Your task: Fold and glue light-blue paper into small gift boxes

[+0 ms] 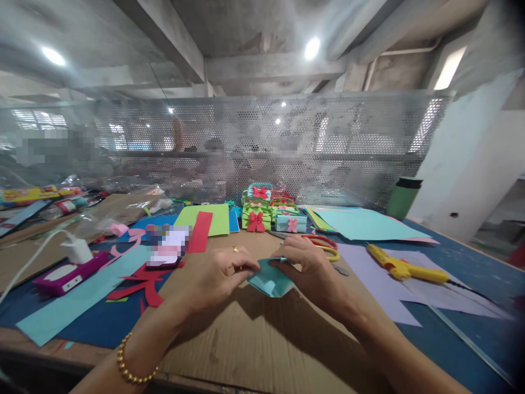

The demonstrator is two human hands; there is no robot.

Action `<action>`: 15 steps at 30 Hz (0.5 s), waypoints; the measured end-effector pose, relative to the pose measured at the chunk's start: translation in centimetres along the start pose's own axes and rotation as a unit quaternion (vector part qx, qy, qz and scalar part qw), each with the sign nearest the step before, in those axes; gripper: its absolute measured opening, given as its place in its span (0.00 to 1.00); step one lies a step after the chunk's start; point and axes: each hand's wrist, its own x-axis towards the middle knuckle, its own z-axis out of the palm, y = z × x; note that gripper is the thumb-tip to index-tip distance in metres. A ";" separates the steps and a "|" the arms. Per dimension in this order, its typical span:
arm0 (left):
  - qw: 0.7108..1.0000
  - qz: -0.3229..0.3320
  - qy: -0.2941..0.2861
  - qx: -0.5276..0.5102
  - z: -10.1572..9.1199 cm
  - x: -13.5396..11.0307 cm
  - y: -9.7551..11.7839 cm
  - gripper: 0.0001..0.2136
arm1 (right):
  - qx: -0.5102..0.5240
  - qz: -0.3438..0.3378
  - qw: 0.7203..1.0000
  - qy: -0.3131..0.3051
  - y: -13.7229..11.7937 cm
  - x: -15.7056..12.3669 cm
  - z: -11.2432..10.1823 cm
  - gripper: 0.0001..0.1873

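Observation:
Between my two hands is a folded piece of light-blue paper [271, 280], raised just over the brown cardboard sheet [229, 350]. My left hand [229, 271] pinches its left edge between thumb and fingers. The thumb and fingers of my right hand [307, 262] close on its upper right edge. Part of the paper is hidden behind the right fingers. Just beyond my right hand lie scissors with red handles [322, 241] and a pair with yellow handles [331, 251].
Small paper bags with bows [256, 219] stand at the back. A yellow glue gun [406, 269] rests on lilac paper [365, 284] at right. Left are a phone [168, 249], a purple power strip [71, 273] and red paper scraps [150, 290]. A green bottle [404, 200] stands back right.

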 end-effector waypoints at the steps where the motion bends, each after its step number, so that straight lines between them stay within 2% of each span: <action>1: 1.000 0.002 0.004 0.002 0.0 0.1 0.0 0.08 | -0.002 -0.004 1.000 0.002 0.0 0.0 0.0 0.07; 10: 0.998 0.036 0.035 0.037 0.8 -0.2 -0.6 0.09 | -0.002 -0.015 1.000 0.005 0.3 0.1 0.5 0.07; 13: 0.999 0.004 0.043 0.018 0.6 -0.3 0.1 0.05 | 0.001 -0.012 1.000 0.014 0.2 0.1 0.4 0.08; 15: 0.999 -0.023 0.042 0.005 0.5 -0.3 0.5 0.07 | 0.003 -0.015 1.000 0.013 0.1 0.0 0.4 0.09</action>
